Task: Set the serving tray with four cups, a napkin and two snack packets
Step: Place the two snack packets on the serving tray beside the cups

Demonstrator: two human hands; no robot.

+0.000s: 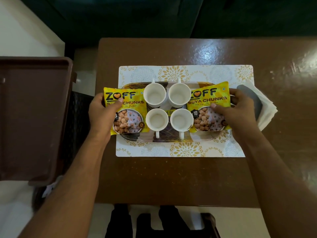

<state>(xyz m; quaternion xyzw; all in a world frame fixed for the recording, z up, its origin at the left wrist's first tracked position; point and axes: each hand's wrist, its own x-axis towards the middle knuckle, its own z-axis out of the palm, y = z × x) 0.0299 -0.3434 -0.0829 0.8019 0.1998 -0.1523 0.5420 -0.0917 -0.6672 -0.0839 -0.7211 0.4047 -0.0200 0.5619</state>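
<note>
Where glossy brown table (188, 177) meets pale floor (17, 31), possibly tiled.

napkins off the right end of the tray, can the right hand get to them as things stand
Probably yes, once it lets go. The napkins lie just past the right hand, beside the tray, with nothing between. But that hand is gripping the right snack packet, so it isn't free yet.

Dim, soft indoor light; bright glare patches on the glossy brown table (214, 177), strongest toward its far right; edges bow and blur.
</note>
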